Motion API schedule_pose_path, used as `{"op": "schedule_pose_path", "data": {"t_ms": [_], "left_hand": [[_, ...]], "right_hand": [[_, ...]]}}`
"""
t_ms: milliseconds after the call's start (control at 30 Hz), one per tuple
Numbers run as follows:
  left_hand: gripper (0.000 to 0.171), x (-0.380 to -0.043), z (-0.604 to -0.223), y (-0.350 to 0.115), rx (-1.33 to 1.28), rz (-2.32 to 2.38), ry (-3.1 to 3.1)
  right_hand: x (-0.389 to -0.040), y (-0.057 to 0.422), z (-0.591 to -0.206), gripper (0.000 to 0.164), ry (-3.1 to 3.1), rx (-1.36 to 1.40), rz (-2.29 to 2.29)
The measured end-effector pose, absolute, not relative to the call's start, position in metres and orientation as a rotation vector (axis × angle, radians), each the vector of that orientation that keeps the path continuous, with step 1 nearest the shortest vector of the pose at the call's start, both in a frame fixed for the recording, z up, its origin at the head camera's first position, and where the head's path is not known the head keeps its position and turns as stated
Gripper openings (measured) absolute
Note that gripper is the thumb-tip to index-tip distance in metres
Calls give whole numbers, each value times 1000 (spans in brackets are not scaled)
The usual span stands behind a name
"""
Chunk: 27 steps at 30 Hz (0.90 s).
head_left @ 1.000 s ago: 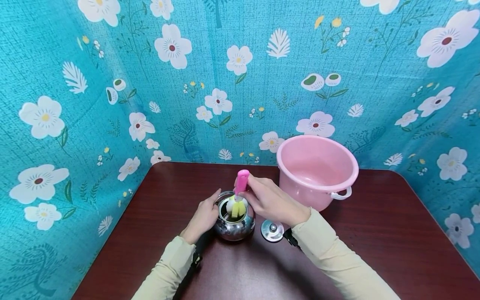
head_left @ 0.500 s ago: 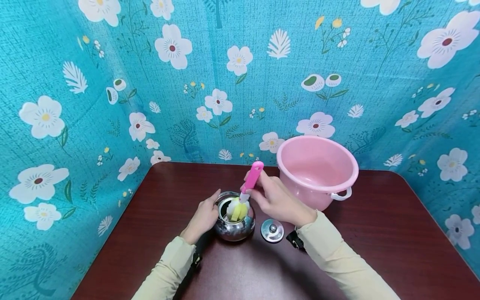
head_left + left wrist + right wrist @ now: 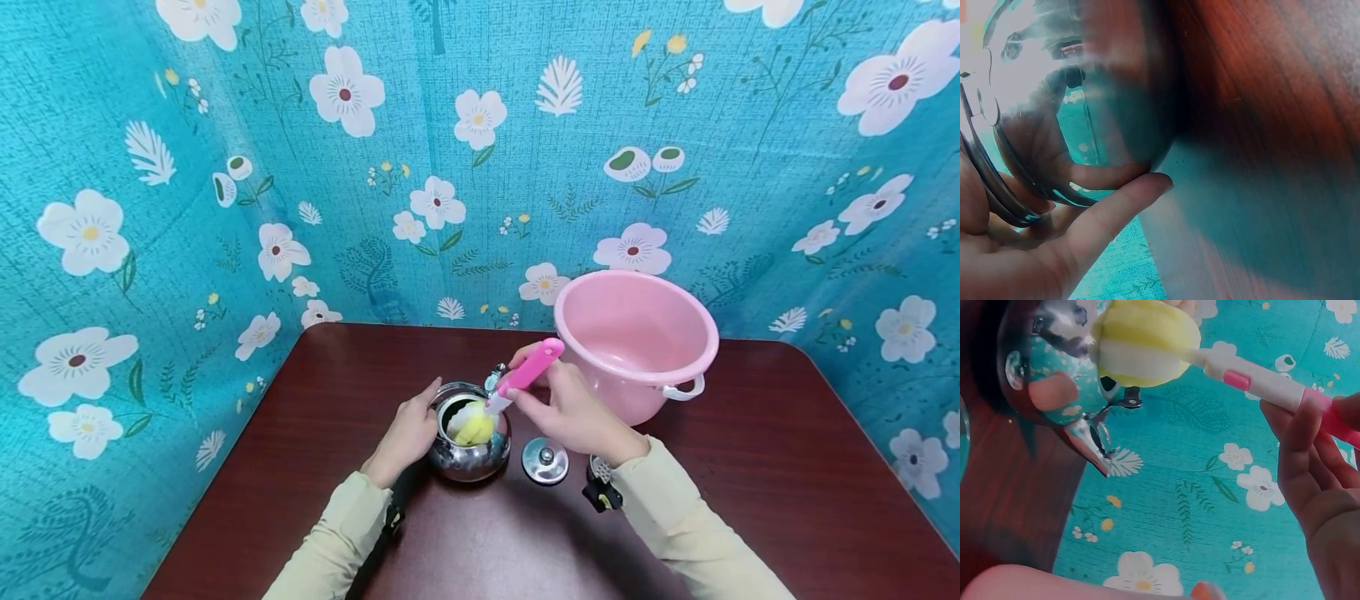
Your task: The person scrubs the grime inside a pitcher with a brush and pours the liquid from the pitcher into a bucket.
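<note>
A shiny steel teapot [image 3: 463, 467] stands uncovered on the table, its spout [image 3: 1094, 447] showing in the right wrist view. My left hand [image 3: 405, 435] grips its left side; in the left wrist view the thumb [image 3: 1119, 206] lies against the polished body and other fingers reach behind the lowered handle [image 3: 1007, 203]. Between fingers and thumb, my right hand [image 3: 576, 410] holds a sponge bottle brush by its pink and white handle [image 3: 534, 368]. The yellow and white sponge head [image 3: 1144, 347] tilts at the teapot's mouth, partly inside. How deep it reaches is hidden.
A small steel lid [image 3: 545, 461] with a knob lies right of the teapot. Behind the right hand stands a pink bucket [image 3: 618, 390] with a white side handle. Blue flowered cloth [image 3: 420, 275] hangs along the back and sides of the dark wooden table [image 3: 450, 546].
My right hand has moved right, and the brush has tipped from nearly upright to a strong rightward slant. More of the teapot's spout shows now. The left hand and teapot stay put.
</note>
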<state>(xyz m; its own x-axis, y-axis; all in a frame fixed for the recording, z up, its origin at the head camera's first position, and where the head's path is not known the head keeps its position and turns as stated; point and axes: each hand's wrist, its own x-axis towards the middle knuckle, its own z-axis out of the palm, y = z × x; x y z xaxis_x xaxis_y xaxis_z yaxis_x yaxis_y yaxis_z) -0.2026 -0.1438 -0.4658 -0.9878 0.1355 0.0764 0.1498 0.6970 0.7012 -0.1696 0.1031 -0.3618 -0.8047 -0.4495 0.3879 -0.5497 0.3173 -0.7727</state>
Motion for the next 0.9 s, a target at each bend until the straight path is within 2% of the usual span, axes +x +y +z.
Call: {"op": "schedule_pose_path", "data": {"t_ms": [333, 900], "left_hand": [[55, -202, -465, -143, -239, -1189, -2876], [56, -201, -462, -143, -225, -1222, -2897]], "right_hand": [[-161, 115, -376, 14, -2451, 928, 1687], [-147, 123, -404, 16, -2394, 861, 1801]]}}
